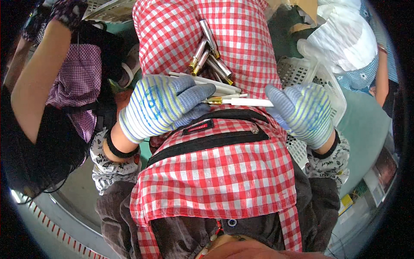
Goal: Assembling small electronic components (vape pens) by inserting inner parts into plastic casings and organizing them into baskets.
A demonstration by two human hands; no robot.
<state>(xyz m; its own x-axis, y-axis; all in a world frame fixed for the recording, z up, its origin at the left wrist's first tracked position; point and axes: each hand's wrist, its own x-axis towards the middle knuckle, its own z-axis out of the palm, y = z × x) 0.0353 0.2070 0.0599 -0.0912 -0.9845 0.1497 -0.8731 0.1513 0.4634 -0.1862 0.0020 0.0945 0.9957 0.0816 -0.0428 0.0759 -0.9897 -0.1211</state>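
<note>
My left hand [166, 103], in a striped grey-blue glove, is closed around a small piece with a gold-coloured end [214, 100]; the fingers hide the rest of it. My right hand [304, 110], gloved alike, pinches the right end of a slim white rod [252, 102]. The rod's thin left end meets the gold end, and I cannot tell whether it is inserted. Several white sticks [222, 87] lie on my lap just beyond. Farther up the red checked apron [172, 41] rests a loose pile of silver tubes with gold ends [209, 39].
A white perforated plastic basket [334, 93] stands beside my right hand, next to a grey-green surface [364, 129]. Another basket [112, 11] sits at the far left. People are close on both sides: a bare forearm [41, 82] at left, a blue-patterned sleeve [390, 56] at right.
</note>
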